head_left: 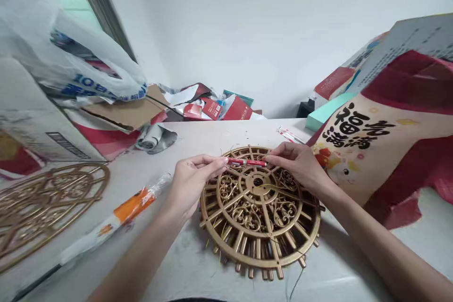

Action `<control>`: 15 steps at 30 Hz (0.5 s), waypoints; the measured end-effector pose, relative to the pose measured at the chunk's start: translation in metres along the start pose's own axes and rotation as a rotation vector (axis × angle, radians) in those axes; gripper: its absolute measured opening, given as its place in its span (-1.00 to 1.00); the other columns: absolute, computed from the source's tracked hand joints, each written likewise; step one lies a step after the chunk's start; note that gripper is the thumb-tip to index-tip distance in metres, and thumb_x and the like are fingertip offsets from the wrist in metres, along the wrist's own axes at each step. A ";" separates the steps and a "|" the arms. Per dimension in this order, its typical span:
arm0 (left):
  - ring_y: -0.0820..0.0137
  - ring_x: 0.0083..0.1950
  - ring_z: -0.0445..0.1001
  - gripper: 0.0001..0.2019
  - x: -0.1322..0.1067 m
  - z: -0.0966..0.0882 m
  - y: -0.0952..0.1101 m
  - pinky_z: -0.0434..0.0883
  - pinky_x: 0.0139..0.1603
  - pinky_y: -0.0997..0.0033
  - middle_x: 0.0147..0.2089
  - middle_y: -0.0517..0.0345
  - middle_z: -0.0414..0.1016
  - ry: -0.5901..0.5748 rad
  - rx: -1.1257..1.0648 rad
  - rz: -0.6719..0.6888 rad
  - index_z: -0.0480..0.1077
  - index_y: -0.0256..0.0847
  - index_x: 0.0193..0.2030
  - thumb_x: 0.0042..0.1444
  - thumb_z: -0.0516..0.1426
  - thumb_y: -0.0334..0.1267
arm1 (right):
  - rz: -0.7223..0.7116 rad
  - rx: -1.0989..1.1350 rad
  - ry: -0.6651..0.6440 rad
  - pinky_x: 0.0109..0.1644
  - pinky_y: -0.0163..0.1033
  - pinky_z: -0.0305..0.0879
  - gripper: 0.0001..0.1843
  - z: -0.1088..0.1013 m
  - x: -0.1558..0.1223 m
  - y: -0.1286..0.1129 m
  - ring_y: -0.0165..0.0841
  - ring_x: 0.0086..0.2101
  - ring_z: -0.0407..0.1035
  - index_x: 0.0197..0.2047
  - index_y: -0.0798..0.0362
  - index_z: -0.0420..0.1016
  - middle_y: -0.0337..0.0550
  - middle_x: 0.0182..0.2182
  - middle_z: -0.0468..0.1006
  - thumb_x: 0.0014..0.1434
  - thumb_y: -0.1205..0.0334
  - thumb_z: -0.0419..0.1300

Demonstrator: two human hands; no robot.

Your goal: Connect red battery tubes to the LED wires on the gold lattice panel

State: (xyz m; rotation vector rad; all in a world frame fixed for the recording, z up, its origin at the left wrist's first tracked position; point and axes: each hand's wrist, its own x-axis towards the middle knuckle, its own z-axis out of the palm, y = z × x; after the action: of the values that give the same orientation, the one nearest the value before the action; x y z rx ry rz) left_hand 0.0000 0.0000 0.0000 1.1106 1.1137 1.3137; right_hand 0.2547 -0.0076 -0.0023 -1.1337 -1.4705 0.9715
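My left hand (198, 177) pinches the left end of a slim red pen (246, 162) with a silver band. The pen lies level just above a stack of round gold openwork discs (269, 226), which have scrollwork and spokes. Beside the pen's right end, the thumb and fingers of my right hand (297, 160) are pinched together over the discs' far rim. Whether they hold the pen's tip or something small, I cannot make out. Thin dark and yellow threads run over the discs, and one dark thread (295, 285) trails onto the table at the front.
Another gold openwork disc (53, 198) lies at the left. Near it is an orange-and-white plastic wrapper (130, 207). A red-and-cream bag (368, 151) stands close on the right. Red-and-white pens (290, 135), paper scraps (212, 106), cardboard (123, 108) and a plastic bag (92, 61) sit farther back.
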 end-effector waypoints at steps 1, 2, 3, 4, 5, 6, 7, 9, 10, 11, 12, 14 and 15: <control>0.40 -0.20 0.65 -0.74 -0.001 0.000 0.000 0.59 -0.10 0.58 -0.29 0.05 0.69 0.001 -0.002 -0.002 0.61 -0.24 -0.42 -0.15 0.50 -0.16 | -0.003 0.015 0.003 -0.25 -0.24 0.42 -0.78 0.000 0.000 0.000 -0.34 -0.35 0.55 -0.36 0.02 0.60 -0.16 -0.35 0.70 0.12 0.07 0.45; 0.40 -0.20 0.65 -0.75 -0.001 0.000 0.000 0.59 -0.09 0.57 -0.29 0.05 0.68 0.002 -0.005 -0.004 0.61 -0.24 -0.41 -0.15 0.50 -0.17 | -0.006 0.027 0.005 -0.23 -0.23 0.43 -0.79 0.000 0.000 0.000 -0.33 -0.32 0.56 -0.35 0.02 0.60 -0.15 -0.31 0.71 0.13 0.08 0.45; 0.40 -0.20 0.65 -0.75 -0.002 -0.001 0.000 0.59 -0.09 0.57 -0.29 0.05 0.68 0.003 -0.009 -0.006 0.61 -0.24 -0.41 -0.15 0.50 -0.17 | -0.010 0.038 0.004 -0.21 -0.22 0.44 -0.80 0.000 0.000 0.001 -0.33 -0.30 0.57 -0.34 0.01 0.60 -0.14 -0.28 0.71 0.14 0.08 0.44; 0.40 -0.19 0.65 -0.76 -0.002 -0.001 0.000 0.59 -0.08 0.57 -0.29 0.05 0.68 0.003 -0.014 -0.009 0.61 -0.24 -0.41 -0.15 0.50 -0.18 | -0.015 0.048 0.001 -0.19 -0.21 0.45 -0.81 -0.001 0.000 0.002 -0.32 -0.28 0.57 -0.33 0.01 0.60 -0.14 -0.25 0.72 0.14 0.10 0.43; 0.40 -0.19 0.65 -0.76 -0.002 -0.001 0.000 0.59 -0.07 0.57 -0.28 0.05 0.68 0.004 -0.021 -0.015 0.62 -0.24 -0.41 -0.15 0.50 -0.19 | -0.022 0.058 -0.006 -0.16 -0.20 0.46 -0.83 -0.001 0.000 0.002 -0.31 -0.25 0.58 -0.33 0.00 0.59 -0.12 -0.21 0.72 0.15 0.11 0.43; 0.40 -0.18 0.65 -0.76 -0.002 -0.001 0.000 0.59 -0.06 0.57 -0.27 0.05 0.69 0.005 -0.028 -0.019 0.62 -0.24 -0.40 -0.15 0.50 -0.20 | -0.028 0.065 -0.014 -0.14 -0.18 0.46 -0.85 -0.001 0.000 0.004 -0.30 -0.23 0.59 -0.32 0.00 0.59 -0.11 -0.19 0.72 0.16 0.13 0.42; 0.41 -0.18 0.65 -0.77 -0.002 -0.002 0.000 0.59 -0.05 0.58 -0.27 0.05 0.69 0.006 -0.034 -0.020 0.62 -0.24 -0.40 -0.15 0.50 -0.21 | -0.034 0.068 -0.020 -0.12 -0.17 0.46 -0.86 -0.002 0.000 0.005 -0.29 -0.22 0.59 -0.32 0.00 0.58 -0.11 -0.18 0.72 0.17 0.14 0.41; 0.42 -0.17 0.65 -0.77 -0.002 -0.002 0.001 0.58 -0.05 0.59 -0.25 0.05 0.69 0.005 -0.045 -0.024 0.62 -0.24 -0.40 -0.16 0.50 -0.22 | -0.045 0.050 -0.020 -0.13 -0.15 0.45 -0.87 -0.003 0.000 0.007 -0.28 -0.23 0.59 -0.32 0.00 0.57 -0.10 -0.20 0.72 0.18 0.16 0.39; 0.43 -0.18 0.65 -0.77 -0.001 -0.001 0.001 0.58 -0.05 0.60 -0.26 0.04 0.69 0.003 -0.048 -0.026 0.62 -0.24 -0.40 -0.16 0.50 -0.22 | -0.054 0.024 -0.011 -0.15 -0.15 0.44 -0.87 -0.004 0.000 0.007 -0.28 -0.25 0.58 -0.32 0.01 0.57 -0.10 -0.22 0.72 0.19 0.15 0.38; 0.43 -0.18 0.65 -0.77 -0.001 -0.001 0.001 0.58 -0.06 0.61 -0.26 0.04 0.69 0.002 -0.050 -0.028 0.62 -0.24 -0.40 -0.16 0.50 -0.22 | -0.064 -0.013 -0.001 -0.18 -0.16 0.42 -0.86 -0.004 -0.001 0.007 -0.29 -0.27 0.57 -0.32 0.01 0.57 -0.11 -0.25 0.71 0.19 0.15 0.38; 0.43 -0.18 0.65 -0.77 -0.001 -0.001 0.001 0.57 -0.06 0.61 -0.26 0.04 0.69 0.001 -0.052 -0.031 0.62 -0.24 -0.40 -0.16 0.50 -0.22 | -0.076 -0.055 0.008 -0.22 -0.18 0.39 -0.86 -0.004 -0.002 0.006 -0.30 -0.30 0.55 -0.33 0.02 0.58 -0.12 -0.28 0.70 0.19 0.15 0.37; 0.43 -0.18 0.65 -0.77 -0.001 0.000 0.001 0.57 -0.05 0.61 -0.26 0.04 0.69 0.001 -0.055 -0.032 0.62 -0.24 -0.41 -0.16 0.50 -0.22 | -0.094 -0.139 0.011 -0.28 -0.20 0.34 -0.87 -0.004 -0.005 0.003 -0.34 -0.35 0.49 -0.34 0.04 0.59 -0.14 -0.34 0.68 0.19 0.17 0.35; 0.43 -0.18 0.65 -0.77 -0.001 0.001 0.002 0.57 -0.04 0.61 -0.26 0.04 0.69 0.003 -0.055 -0.032 0.62 -0.25 -0.40 -0.16 0.50 -0.22 | -0.099 -0.171 0.003 -0.30 -0.22 0.31 -0.88 -0.004 -0.006 0.001 -0.35 -0.37 0.47 -0.34 0.04 0.60 -0.16 -0.36 0.66 0.20 0.19 0.34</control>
State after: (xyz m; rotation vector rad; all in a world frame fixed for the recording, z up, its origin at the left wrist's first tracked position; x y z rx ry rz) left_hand 0.0004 -0.0006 0.0016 1.0468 1.0871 1.3134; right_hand 0.2592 -0.0135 -0.0037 -1.1709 -1.6155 0.7875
